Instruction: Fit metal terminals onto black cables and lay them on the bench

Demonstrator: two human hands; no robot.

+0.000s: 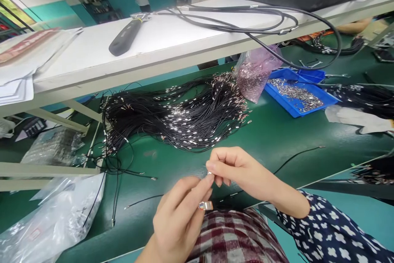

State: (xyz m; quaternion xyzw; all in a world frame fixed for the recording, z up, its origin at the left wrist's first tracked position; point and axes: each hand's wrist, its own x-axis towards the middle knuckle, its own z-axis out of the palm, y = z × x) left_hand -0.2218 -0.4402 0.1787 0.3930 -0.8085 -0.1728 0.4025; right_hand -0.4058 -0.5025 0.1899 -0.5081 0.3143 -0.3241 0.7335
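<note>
My left hand (180, 211) and my right hand (232, 169) meet over the near edge of the green bench, fingertips pinched together. A tiny silvery metal fitting (209, 172) shows between the fingertips, mostly covered by them. By the curled fingers of my left hand sits a shiny metal piece (206, 205); whether it is gripped or worn is unclear. Thin black cable (295, 156) runs out past my right wrist, and another cable end (143, 201) emerges left of my left hand. Behind the hands lies a large bundle of black cables (181, 119) with silvery fittings and coppery ends.
A blue tray (291, 111) of small metal parts stands beside a pink plastic bag (254, 74) of similar parts. Above runs a white shelf (172, 43) with a dark-handled tool (126, 37) and coiled cable (234, 25). Clear plastic bags (58, 218) lie left. A white glove (353, 118) lies right.
</note>
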